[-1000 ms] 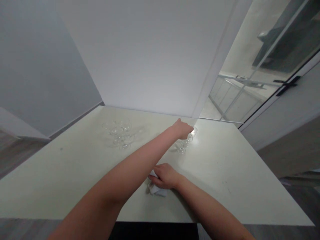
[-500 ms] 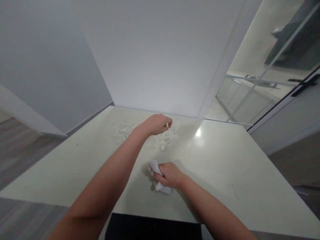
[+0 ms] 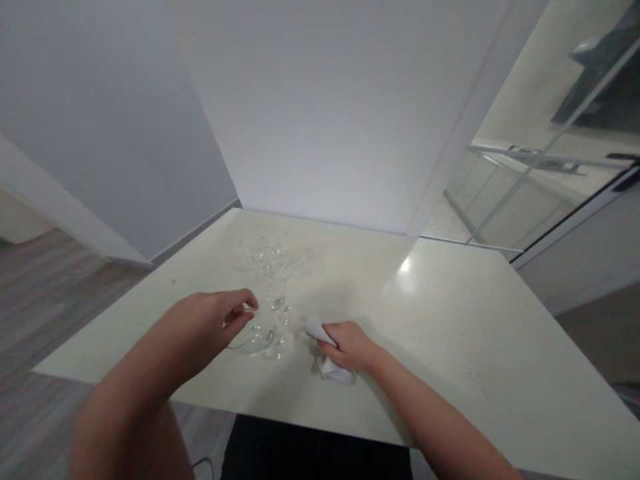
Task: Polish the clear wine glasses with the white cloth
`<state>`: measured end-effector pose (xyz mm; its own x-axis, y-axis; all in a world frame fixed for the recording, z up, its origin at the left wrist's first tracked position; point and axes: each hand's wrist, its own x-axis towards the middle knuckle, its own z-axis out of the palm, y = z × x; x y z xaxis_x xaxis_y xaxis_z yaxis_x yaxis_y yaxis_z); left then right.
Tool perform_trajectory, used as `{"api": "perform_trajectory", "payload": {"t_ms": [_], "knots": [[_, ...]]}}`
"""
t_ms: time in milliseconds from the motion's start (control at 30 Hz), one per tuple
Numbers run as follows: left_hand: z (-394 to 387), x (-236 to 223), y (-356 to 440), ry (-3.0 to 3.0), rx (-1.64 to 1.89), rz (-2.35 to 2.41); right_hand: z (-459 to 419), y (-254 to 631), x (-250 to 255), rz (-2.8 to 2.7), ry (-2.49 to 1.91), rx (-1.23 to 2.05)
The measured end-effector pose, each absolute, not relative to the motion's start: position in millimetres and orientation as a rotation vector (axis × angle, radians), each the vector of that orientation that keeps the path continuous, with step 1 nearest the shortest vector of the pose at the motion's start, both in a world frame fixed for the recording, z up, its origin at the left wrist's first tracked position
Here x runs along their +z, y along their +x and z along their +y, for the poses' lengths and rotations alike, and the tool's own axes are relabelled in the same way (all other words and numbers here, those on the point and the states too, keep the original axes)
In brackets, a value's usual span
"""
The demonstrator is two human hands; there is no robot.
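Has just drawn the left hand [image 3: 220, 315] closer with fingers curled narrow — cannot tell if gripping the clear, bubbly, glass-like cluster [image 3: 269, 339] beside it, now brought near the crumpled white cloth [image 3: 315, 329] held in the right hand [image 3: 351, 347] at the smooth cream table [image 3: 450, 320].

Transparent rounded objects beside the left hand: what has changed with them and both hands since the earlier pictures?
The left hand moved leftward and closer, and the transparent rounded objects beside it moved likewise; its grip on them is unclear. The right hand still holds the crumpled white cloth; the other transparent cluster stayed farther back on the white table.
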<state>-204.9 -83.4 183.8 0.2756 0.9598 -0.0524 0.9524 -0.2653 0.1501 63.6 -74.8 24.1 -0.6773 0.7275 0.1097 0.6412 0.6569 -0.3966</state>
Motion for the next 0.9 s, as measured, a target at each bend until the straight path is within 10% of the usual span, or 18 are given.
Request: {"api": "perform_trajectory", "payload": {"t_ms": [900], "knots": [[35, 143, -254, 2.085, 0.050, 2.409, -75, 64, 24, -2.587, -1.097, 0.444]]}}
